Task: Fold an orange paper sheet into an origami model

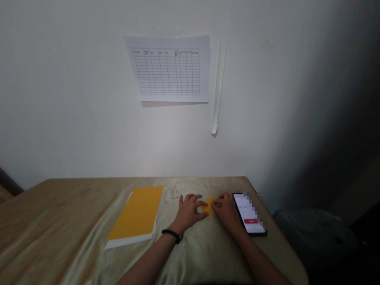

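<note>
A small piece of folded yellow paper (208, 208), roughly triangular, lies between my two hands on the cloth-covered table. My left hand (189, 210), with a black band on the wrist, holds its left side with thumb and index finger, the other fingers raised and spread. At the paper's right edge, the thumb and fingertips of my right hand (225, 209) are pinched together on it. The exact folds are too small to make out.
Left of my hands lies a stack of yellow sheets (139, 211) with white paper (129, 240) beneath. A lit phone (249, 215) rests close to my right forearm. Gold-coloured cloth (74, 213) covers the table against the wall. A printed table sheet (169, 71) hangs on the wall.
</note>
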A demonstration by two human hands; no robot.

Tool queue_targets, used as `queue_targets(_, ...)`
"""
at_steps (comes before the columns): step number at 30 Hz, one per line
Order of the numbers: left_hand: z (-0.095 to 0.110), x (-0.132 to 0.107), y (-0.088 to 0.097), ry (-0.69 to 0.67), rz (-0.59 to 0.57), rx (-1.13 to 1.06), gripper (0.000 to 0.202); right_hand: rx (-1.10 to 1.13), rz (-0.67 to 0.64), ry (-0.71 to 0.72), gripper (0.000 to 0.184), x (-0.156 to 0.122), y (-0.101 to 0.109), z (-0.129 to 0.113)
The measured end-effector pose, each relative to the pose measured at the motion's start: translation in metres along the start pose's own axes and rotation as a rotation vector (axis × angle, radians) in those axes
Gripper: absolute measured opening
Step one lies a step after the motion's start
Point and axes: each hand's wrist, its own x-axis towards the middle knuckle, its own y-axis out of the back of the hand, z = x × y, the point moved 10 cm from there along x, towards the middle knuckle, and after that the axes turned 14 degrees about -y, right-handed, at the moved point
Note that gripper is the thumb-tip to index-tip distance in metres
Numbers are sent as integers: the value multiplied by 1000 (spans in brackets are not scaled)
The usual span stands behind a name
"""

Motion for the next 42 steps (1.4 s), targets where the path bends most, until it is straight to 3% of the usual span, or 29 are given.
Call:
queue_targets(9,-2,0,-3,-8,14,-4,36,-105,50,-71,17,3,0,3)
queue_targets(18,2,0,-2,-14,4,1,43,-128,89,-19,20,1,1,4)
queue_targets(25,12,-2,-3,-96,2,49,61,-14,-167,147,47,-2,-23,-9)
queue_targets(33,3,-3,-4,-80,13,11,46,-6,-160,114,30,-2,-11,-3)
queue_targets(42,-16,0,1,-69,133,-117,39,-24,-210,84,23,-3,-8,-2)
